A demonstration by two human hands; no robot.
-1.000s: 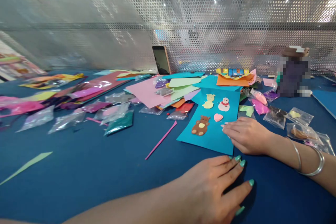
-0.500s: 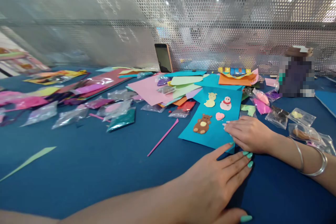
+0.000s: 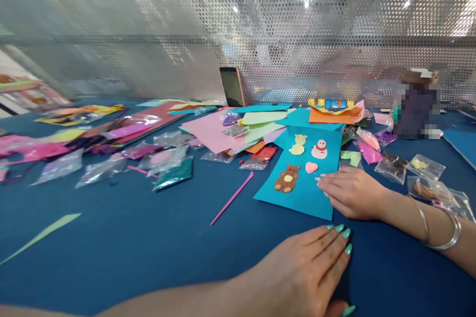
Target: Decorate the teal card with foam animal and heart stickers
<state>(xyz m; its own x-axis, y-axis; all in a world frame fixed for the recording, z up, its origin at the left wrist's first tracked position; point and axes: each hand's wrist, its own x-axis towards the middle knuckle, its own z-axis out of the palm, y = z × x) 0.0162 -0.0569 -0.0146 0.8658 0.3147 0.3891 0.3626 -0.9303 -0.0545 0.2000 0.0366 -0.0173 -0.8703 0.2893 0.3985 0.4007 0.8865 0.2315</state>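
Note:
A turquoise card [image 3: 297,193] lies on the blue table [image 3: 148,237] with cut-out figures stuck on it: a brown bear [image 3: 287,179], a pink heart [image 3: 311,167], a yellow animal [image 3: 298,144] and a snowman [image 3: 319,149]. My right hand [image 3: 353,193] rests on the card's right edge beside the heart. Its fingers are bent and pressed together, with the tips on the card. My left hand [image 3: 305,272] lies flat on the table just short of the card's near corner. Its fingers are stretched out and hold nothing.
Coloured paper sheets [image 3: 238,126] are piled behind the card. A phone [image 3: 231,86] leans on the perforated metal screen. Small plastic bags [image 3: 424,178] lie to the right and several more [image 3: 111,163] to the left. A pink strip [image 3: 232,198] and a green sliver [image 3: 40,233] lie loose.
My left hand has drawn back from the card's near edge toward me and its fingers have closed up side by side. The right hand has stayed on the card.

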